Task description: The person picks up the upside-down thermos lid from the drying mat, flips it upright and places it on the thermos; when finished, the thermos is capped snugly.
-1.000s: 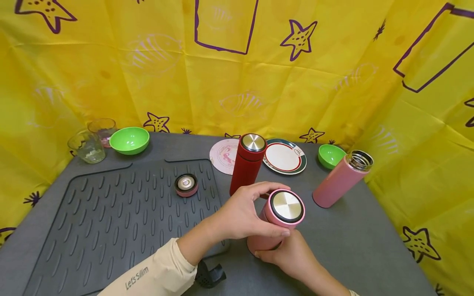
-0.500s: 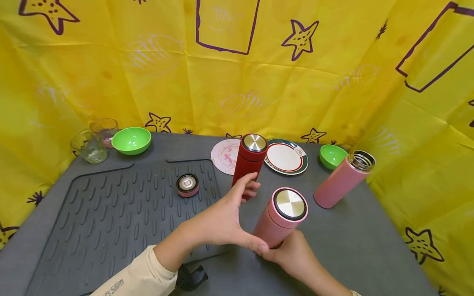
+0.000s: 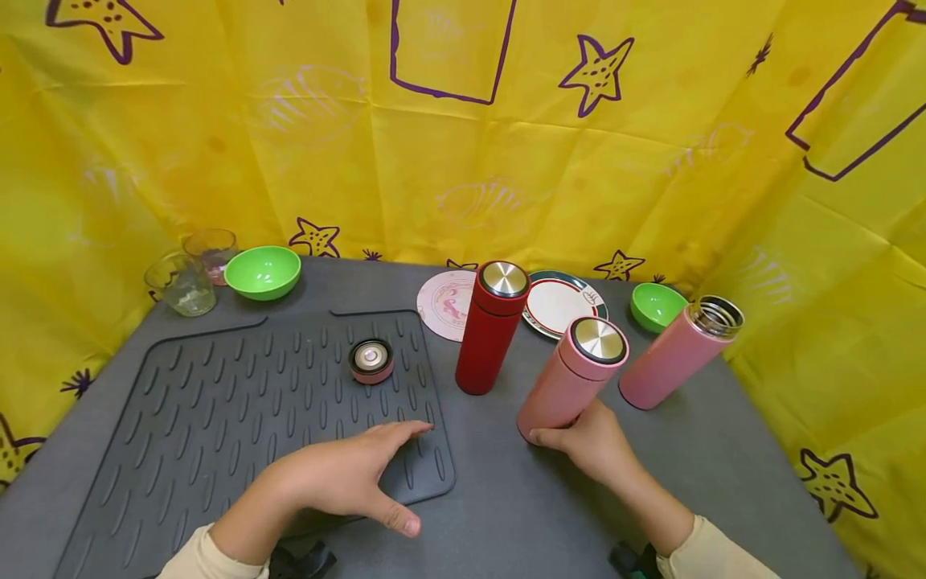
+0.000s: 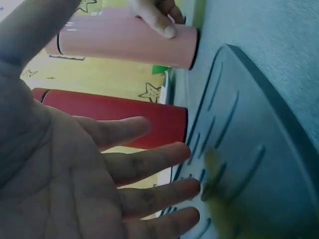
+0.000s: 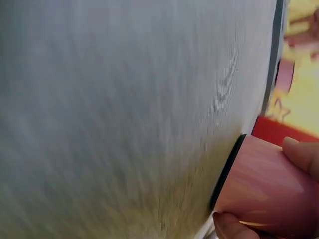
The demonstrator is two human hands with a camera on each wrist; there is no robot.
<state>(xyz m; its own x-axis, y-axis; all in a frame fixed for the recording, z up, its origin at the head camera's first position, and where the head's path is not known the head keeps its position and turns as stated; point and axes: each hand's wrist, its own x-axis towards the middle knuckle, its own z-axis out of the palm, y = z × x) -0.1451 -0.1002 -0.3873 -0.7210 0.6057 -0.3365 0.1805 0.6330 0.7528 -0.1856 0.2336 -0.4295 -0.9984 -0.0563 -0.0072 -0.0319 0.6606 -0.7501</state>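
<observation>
My right hand (image 3: 595,441) grips a pink thermos (image 3: 560,390) low on its body, with the silver-topped lid on it. In the right wrist view the base of this thermos (image 5: 269,186) is close to the table, thumb on one side and a fingertip at the bottom edge. My left hand (image 3: 347,474) is held over the near right part of the grey drying mat, fingers spread and palm bare in the left wrist view. A red thermos (image 3: 492,334) with its lid on stands left of the pink one. Right of it stands another pink thermos (image 3: 673,358), its steel mouth uncovered.
A pink lid (image 3: 371,371) lies upturned on the drying mat (image 3: 239,402). Behind are a green bowl (image 3: 263,273), two glasses (image 3: 184,293), a pink round mat (image 3: 443,301), a plate (image 3: 553,305) and a smaller green bowl (image 3: 657,305). A yellow curtain (image 3: 362,161) hangs behind the table.
My left hand has let go of the lidded pink thermos and moved left and down over the mat. My right hand has carried the thermos away from me, beside the red one.
</observation>
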